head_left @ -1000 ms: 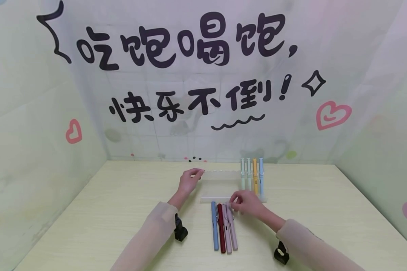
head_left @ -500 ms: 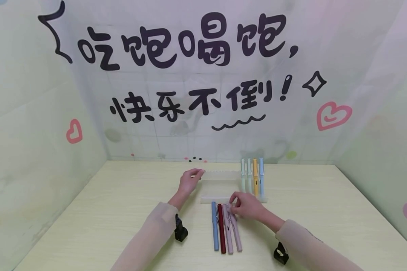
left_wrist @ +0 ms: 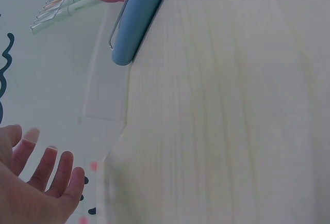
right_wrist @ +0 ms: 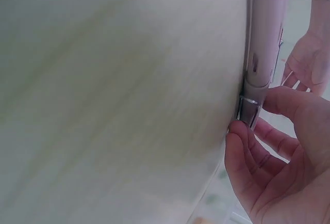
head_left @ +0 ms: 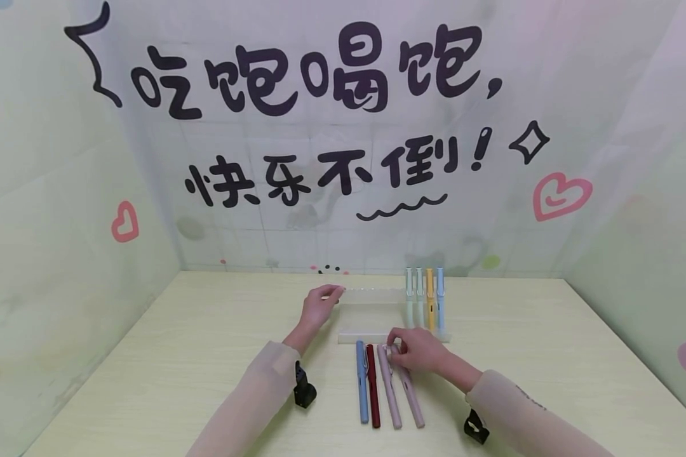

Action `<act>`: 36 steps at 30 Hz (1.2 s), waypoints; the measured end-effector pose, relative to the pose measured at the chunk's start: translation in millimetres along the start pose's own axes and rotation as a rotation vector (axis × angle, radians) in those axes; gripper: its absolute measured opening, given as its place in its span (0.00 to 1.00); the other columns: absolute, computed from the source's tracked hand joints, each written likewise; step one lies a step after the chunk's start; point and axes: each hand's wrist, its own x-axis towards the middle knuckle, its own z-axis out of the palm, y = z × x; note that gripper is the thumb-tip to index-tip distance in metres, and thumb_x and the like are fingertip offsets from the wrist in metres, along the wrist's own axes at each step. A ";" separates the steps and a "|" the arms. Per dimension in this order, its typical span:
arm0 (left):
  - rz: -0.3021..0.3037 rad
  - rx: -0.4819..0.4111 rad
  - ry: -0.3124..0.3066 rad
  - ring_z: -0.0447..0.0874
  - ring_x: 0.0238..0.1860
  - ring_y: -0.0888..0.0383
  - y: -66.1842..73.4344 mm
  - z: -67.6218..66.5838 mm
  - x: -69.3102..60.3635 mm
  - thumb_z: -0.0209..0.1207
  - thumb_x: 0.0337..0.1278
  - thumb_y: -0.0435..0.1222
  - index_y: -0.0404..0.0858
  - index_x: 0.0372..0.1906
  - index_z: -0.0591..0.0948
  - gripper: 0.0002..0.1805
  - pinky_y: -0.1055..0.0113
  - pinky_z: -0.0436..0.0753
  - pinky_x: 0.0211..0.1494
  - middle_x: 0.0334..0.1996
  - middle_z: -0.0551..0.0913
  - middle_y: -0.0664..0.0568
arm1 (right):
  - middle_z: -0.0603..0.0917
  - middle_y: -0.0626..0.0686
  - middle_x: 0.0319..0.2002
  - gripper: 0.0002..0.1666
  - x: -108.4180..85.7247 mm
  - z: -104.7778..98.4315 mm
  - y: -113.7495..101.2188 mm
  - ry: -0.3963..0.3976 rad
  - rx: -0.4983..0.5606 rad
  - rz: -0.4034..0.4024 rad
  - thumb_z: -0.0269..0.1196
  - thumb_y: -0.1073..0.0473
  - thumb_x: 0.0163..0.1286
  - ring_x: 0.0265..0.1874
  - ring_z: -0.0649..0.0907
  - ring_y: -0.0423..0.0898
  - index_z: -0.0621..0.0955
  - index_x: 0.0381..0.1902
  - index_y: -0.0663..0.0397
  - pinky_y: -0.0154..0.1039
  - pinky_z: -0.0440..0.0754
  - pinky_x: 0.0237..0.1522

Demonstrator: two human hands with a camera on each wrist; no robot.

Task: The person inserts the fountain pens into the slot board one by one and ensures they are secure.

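My right hand [head_left: 420,349] pinches a lilac pen [head_left: 411,393] by its clip end, while the other end slants toward the front of the table. In the right wrist view, thumb and fingertips close on that pen [right_wrist: 263,33] beside its metal clip. Left of it lie a second lilac pen [head_left: 390,388], a dark red pen [head_left: 373,387] and a blue pen [head_left: 363,384]. At the upper left corner of a clear pen rack [head_left: 363,337], my left hand [head_left: 318,306] holds the edge between thumb and finger; the exact contact is hard to see.
Several pens stand in the rack's right side: two pale green ones, a yellow pen [head_left: 430,295] and a light blue pen [head_left: 441,298]. The pale wooden table [head_left: 206,355] meets a printed cloth backdrop [head_left: 343,244] behind the rack.
The rightmost lilac pen has swung rightward, opening a gap from its lilac neighbour, which also shifted right. My right hand moved slightly down; my left hand stayed in place.
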 end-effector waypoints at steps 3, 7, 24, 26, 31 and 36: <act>-0.003 0.002 -0.002 0.77 0.38 0.54 -0.1 0.1 0.0 0.53 0.58 0.44 0.35 0.44 0.79 0.17 0.62 0.75 0.38 0.37 0.79 0.49 | 0.69 0.40 0.12 0.08 0.3 1.8 0.8 0.013 -0.005 -0.004 0.62 0.61 0.54 0.10 0.66 0.34 0.75 0.33 0.55 0.30 0.65 0.12; 0.000 0.004 -0.003 0.77 0.38 0.55 -0.6 0.3 0.3 0.53 0.58 0.44 0.35 0.44 0.79 0.17 0.62 0.75 0.39 0.37 0.79 0.48 | 0.69 0.41 0.12 0.10 0.8 3.3 1.6 0.029 -0.011 0.000 0.64 0.59 0.53 0.10 0.66 0.34 0.75 0.32 0.55 0.30 0.65 0.12; -0.002 -0.001 -0.007 0.77 0.39 0.53 -1.6 0.7 1.2 0.53 0.58 0.43 0.35 0.44 0.79 0.17 0.61 0.75 0.40 0.37 0.79 0.48 | 0.75 0.45 0.17 0.09 -2.4 0.2 -0.9 0.081 -0.006 -0.029 0.54 0.62 0.59 0.12 0.66 0.36 0.80 0.32 0.60 0.33 0.66 0.15; -0.001 0.000 -0.008 0.77 0.39 0.53 -1.8 0.6 1.1 0.53 0.58 0.44 0.35 0.44 0.79 0.17 0.61 0.75 0.40 0.37 0.79 0.48 | 0.79 0.48 0.23 0.11 -2.4 -1.2 -1.0 0.073 -0.004 -0.013 0.52 0.61 0.61 0.15 0.69 0.38 0.80 0.34 0.60 0.35 0.68 0.19; 0.004 -0.002 -0.010 0.77 0.39 0.53 -1.9 0.5 1.0 0.53 0.58 0.44 0.35 0.44 0.79 0.17 0.61 0.75 0.40 0.37 0.79 0.47 | 0.77 0.48 0.22 0.11 1.0 -1.0 0.7 0.039 -0.019 0.040 0.51 0.65 0.62 0.17 0.68 0.39 0.80 0.37 0.56 0.36 0.68 0.21; 0.003 -0.004 -0.011 0.77 0.38 0.53 -1.6 0.0 0.9 0.53 0.58 0.44 0.35 0.44 0.79 0.18 0.61 0.75 0.40 0.37 0.79 0.47 | 0.66 0.42 0.13 0.12 2.4 -1.0 2.2 0.024 0.013 0.043 0.48 0.66 0.62 0.13 0.63 0.37 0.79 0.34 0.53 0.33 0.64 0.18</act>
